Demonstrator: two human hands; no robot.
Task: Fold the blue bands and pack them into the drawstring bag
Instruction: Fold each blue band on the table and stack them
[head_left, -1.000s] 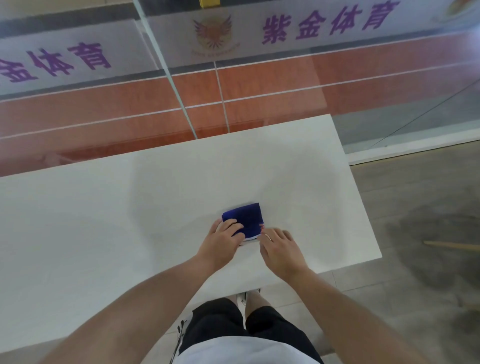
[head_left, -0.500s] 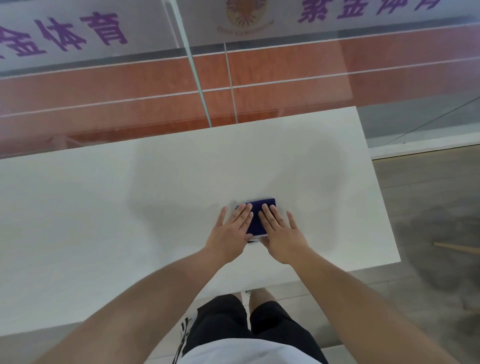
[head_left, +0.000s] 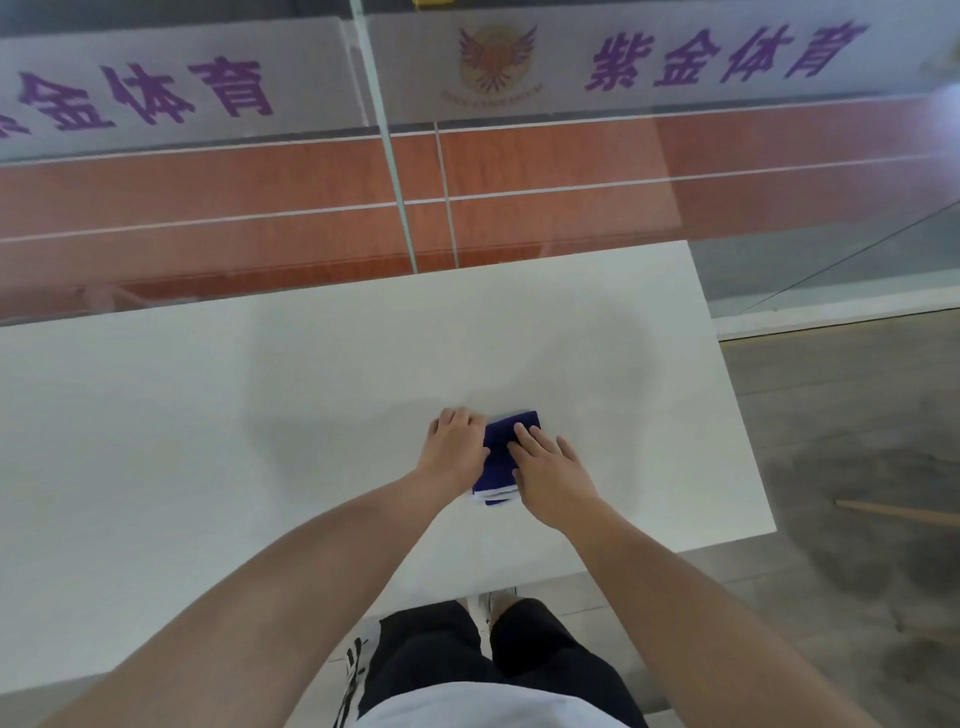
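Observation:
A folded stack of blue bands (head_left: 498, 441) with white-edged layers lies on the white table (head_left: 208, 415), near its front right part. My left hand (head_left: 454, 447) sits at the stack's left edge with its fingers curled over the far left corner. My right hand (head_left: 553, 475) lies flat on top of the right side, fingers spread and pointing away from me. Both hands cover much of the stack. No drawstring bag is in view.
A glass wall (head_left: 395, 197) with purple lettering stands right behind the table's far edge. The table ends a little to the right of my hands, over grey floor. A wooden stick (head_left: 898, 512) lies on that floor.
Both hands were flat on the stack half a second ago. My left hand has since slid to the left edge and curled its fingers; my right hand stays flat on top.

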